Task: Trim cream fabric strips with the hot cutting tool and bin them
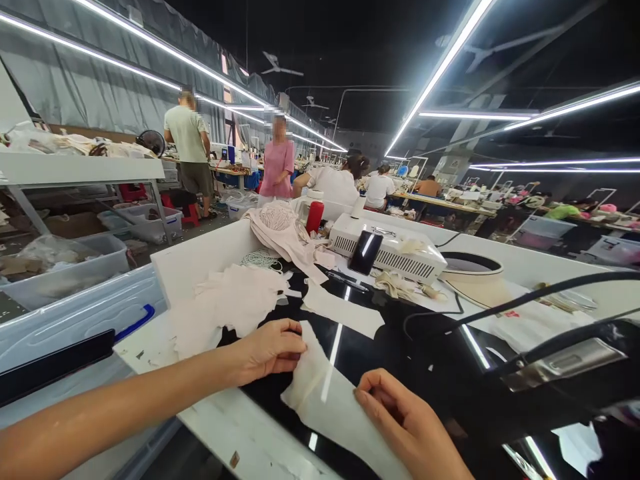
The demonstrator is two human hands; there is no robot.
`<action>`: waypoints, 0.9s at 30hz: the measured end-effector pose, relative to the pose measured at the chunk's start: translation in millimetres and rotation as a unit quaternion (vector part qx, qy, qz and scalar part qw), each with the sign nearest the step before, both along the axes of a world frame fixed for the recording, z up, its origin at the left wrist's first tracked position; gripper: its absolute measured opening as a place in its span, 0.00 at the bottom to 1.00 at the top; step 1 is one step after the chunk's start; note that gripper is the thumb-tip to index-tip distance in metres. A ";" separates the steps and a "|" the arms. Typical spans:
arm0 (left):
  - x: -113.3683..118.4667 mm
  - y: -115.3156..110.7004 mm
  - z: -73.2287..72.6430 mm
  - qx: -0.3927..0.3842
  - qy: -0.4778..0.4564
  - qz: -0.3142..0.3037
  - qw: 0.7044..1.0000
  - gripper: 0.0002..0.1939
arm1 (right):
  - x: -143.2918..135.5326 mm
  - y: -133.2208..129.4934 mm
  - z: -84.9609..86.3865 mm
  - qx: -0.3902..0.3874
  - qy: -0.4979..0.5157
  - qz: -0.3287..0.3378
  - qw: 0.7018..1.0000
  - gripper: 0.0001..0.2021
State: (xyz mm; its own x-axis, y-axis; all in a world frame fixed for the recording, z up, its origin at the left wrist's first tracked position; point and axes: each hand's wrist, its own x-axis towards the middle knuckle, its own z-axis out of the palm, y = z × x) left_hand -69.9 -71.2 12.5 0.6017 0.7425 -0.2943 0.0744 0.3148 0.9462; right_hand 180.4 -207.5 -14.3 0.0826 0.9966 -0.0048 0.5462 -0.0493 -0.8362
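Observation:
A pale cut fabric piece (pixel 333 393) is stretched between my two hands above the glossy black tabletop. My left hand (pixel 275 350) pinches its upper left edge, fingers closed. On the right side, my right hand (pixel 400 420) grips the opposite edge between thumb and curled fingers. Just beyond lies a similar cream fabric piece (pixel 345 308), flat on the black surface. To the left of it is a loose pile of pale fabric pieces (pixel 240 297), close above my left wrist.
Behind the piles stand a white vented machine (pixel 395 250), a phone (pixel 365 252) leaning on it, and a red thread cone (pixel 315 217). A black cable (pixel 540 293) arches at right beside a round cream ring (pixel 473 267). Several people work farther back; plastic bins (pixel 70 267) sit left.

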 end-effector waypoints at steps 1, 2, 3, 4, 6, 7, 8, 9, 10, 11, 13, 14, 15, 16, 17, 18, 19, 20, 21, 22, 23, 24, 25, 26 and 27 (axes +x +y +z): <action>-2.4 1.3 -3.2 0.006 0.019 -0.005 1.000 0.26 | 1.0 -3.0 -2.9 0.001 -0.015 -0.014 1.000 0.22; -4.7 2.7 -6.0 0.018 0.041 -0.007 0.999 0.26 | 1.9 -5.9 -5.2 -0.001 -0.029 -0.024 0.999 0.20; -6.9 4.1 -8.0 0.036 0.064 -0.007 0.997 0.27 | 2.7 -8.7 -6.9 -0.008 -0.042 -0.030 0.999 0.18; -9.0 4.9 -9.1 0.062 0.086 -0.003 0.994 0.27 | 3.2 -11.3 -7.9 -0.017 -0.056 -0.029 0.998 0.17; -12.1 4.7 -7.7 0.120 0.117 0.014 0.986 0.24 | 3.6 -15.3 -8.3 -0.027 -0.082 -0.026 0.996 0.15; -13.0 3.5 -5.6 0.160 0.128 0.019 0.978 0.21 | 3.5 -16.6 -7.8 -0.028 -0.093 -0.023 0.995 0.15; -13.0 1.7 -3.0 0.219 0.138 0.014 0.966 0.15 | 3.2 -17.6 -7.0 -0.027 -0.102 -0.021 0.994 0.15; -12.3 -0.5 -0.6 0.294 0.143 -0.003 0.945 0.10 | 2.9 -18.4 -6.2 -0.025 -0.109 -0.019 0.994 0.15; -10.6 -2.8 1.1 0.377 0.145 -0.033 0.914 0.07 | 2.5 -18.9 -5.3 -0.024 -0.114 -0.018 0.993 0.15; -8.2 -5.0 1.6 0.458 0.141 -0.071 0.875 0.08 | 2.2 -19.4 -4.7 -0.024 -0.117 -0.018 0.993 0.16; -1.7 -7.9 -1.8 0.573 0.127 -0.146 0.797 0.13 | 2.4 -20.9 -4.4 -0.024 -0.121 -0.022 0.992 0.17; 1.7 -8.5 -5.5 0.597 0.120 -0.172 0.774 0.13 | 3.0 -22.1 -4.9 -0.023 -0.123 -0.025 0.992 0.17; 4.8 -8.5 -10.0 0.611 0.119 -0.190 0.759 0.13 | 4.2 -23.6 -6.0 -0.023 -0.126 -0.027 0.991 0.17; 7.2 -8.0 -14.9 0.621 0.122 -0.201 0.747 0.13 | 5.8 -25.4 -7.6 -0.024 -0.128 -0.025 0.991 0.17; 8.9 -7.1 -19.5 0.629 0.128 -0.206 0.738 0.14 | 7.8 -27.4 -9.6 -0.026 -0.130 -0.021 0.991 0.17; 9.6 -6.1 -23.5 0.635 0.134 -0.210 0.731 0.14 | 10.0 -29.6 -12.0 -0.029 -0.132 -0.016 0.991 0.17; 9.4 -5.2 -26.4 0.639 0.139 -0.212 0.726 0.15 | 12.3 -31.8 -14.5 -0.032 -0.133 -0.011 0.991 0.17; 8.5 -4.4 -28.2 0.642 0.143 -0.213 0.722 0.16 | 14.5 -34.0 -17.0 -0.032 -0.133 -0.009 0.991 0.17; 7.1 -3.9 -28.9 0.645 0.145 -0.214 0.720 0.17 | 16.2 -36.0 -19.4 -0.030 -0.133 -0.007 0.991 0.18; 5.5 -3.7 -28.7 0.646 0.146 -0.214 0.718 0.18 | 17.4 -37.8 -21.5 -0.026 -0.132 -0.007 0.991 0.19; 3.8 -3.6 -27.9 0.645 0.146 -0.215 0.718 0.18 | 18.0 -39.5 -23.3 -0.020 -0.133 -0.011 0.991 0.19; 2.4 -3.7 -26.8 0.644 0.146 -0.215 0.720 0.19 | 18.0 -40.9 -24.7 -0.012 -0.133 -0.018 0.991 0.19; 1.3 -3.9 -25.7 0.643 0.145 -0.215 0.721 0.19 | 17.5 -42.3 -25.7 -0.002 -0.134 -0.026 0.991 0.19; 0.6 -4.0 -24.9 0.643 0.143 -0.215 0.721 0.19 | 16.7 -43.6 -26.5 0.009 -0.136 -0.036 0.990 0.19; 0.2 -4.0 -24.5 0.644 0.142 -0.214 0.721 0.18 | 15.9 -45.0 -27.2 0.018 -0.138 -0.045 0.989 0.20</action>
